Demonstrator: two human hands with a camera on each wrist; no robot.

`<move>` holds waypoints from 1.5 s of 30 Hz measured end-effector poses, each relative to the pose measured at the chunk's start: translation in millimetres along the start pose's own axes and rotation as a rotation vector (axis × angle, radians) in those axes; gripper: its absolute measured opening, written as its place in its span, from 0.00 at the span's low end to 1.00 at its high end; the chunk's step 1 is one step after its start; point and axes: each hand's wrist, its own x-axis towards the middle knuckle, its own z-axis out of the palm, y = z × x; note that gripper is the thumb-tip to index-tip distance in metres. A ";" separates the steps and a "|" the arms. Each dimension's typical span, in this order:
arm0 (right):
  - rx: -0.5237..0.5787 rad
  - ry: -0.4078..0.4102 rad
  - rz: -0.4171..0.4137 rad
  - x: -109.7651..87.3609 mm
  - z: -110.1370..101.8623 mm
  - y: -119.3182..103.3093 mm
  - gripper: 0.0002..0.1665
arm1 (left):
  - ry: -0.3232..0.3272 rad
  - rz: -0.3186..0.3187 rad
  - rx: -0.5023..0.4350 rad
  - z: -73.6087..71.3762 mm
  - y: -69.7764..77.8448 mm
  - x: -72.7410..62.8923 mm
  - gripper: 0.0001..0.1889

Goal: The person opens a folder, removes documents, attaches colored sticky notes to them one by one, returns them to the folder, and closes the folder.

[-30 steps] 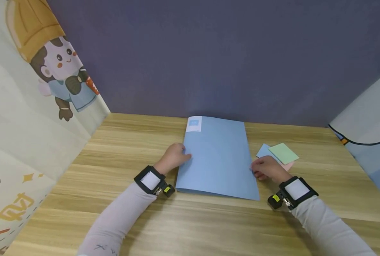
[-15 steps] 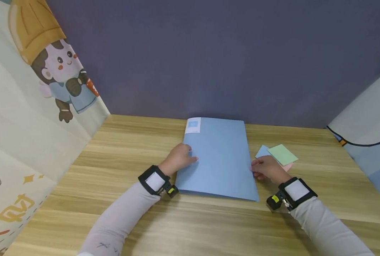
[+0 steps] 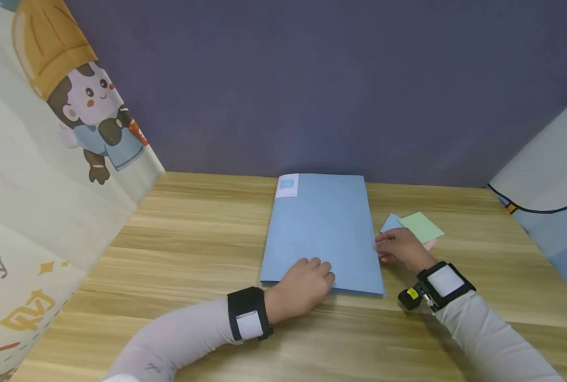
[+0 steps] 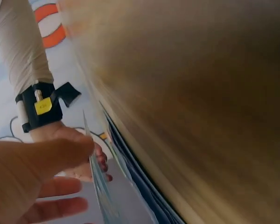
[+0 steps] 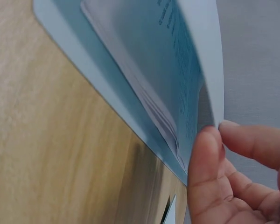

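A light blue folder (image 3: pixel 321 223) with a white label (image 3: pixel 287 185) lies on the table. My right hand (image 3: pixel 403 246) pinches the right edge of its front cover between thumb and finger. That cover (image 5: pixel 212 70) stands a little raised in the right wrist view, with printed sheets (image 5: pixel 144 79) inside. My left hand (image 3: pixel 305 286) is over the folder's near edge. In the left wrist view its thumb (image 4: pixel 79 149) overlaps the cover (image 4: pixel 100 186), seen edge-on, while the relaxed fingers (image 4: pixel 60 207) end just short of it.
Beside the right hand lie overlapping paper notes: green (image 3: pixel 422 227), blue (image 3: pixel 390 222) and pink (image 3: pixel 430 244). A dark panel (image 3: pixel 312 85) rises behind the wooden table (image 3: pixel 192 233). Printed cloths hang at the left (image 3: pixel 30 175) and right (image 3: pixel 551 175).
My left hand has gone from the folder's left edge to its near edge, moving right and toward me. The right hand keeps its hold on the cover's right edge.
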 end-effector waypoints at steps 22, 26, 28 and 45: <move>0.130 -0.029 -0.072 -12.3 -14.0 -17.5 0.26 | 0.057 0.046 0.090 -6.1 7.0 -7.5 0.05; 0.170 -0.031 -0.094 -16.8 -17.9 -27.1 0.27 | 0.094 0.043 0.094 -11.7 4.7 -11.4 0.05; 0.176 -0.029 -0.105 -19.5 -19.3 -34.0 0.28 | 0.119 0.027 0.068 -14.9 2.8 -13.6 0.05; 0.129 0.193 -0.472 -27.8 18.8 -127.6 0.25 | 0.552 -0.193 -0.144 -30.9 -19.2 -29.3 0.09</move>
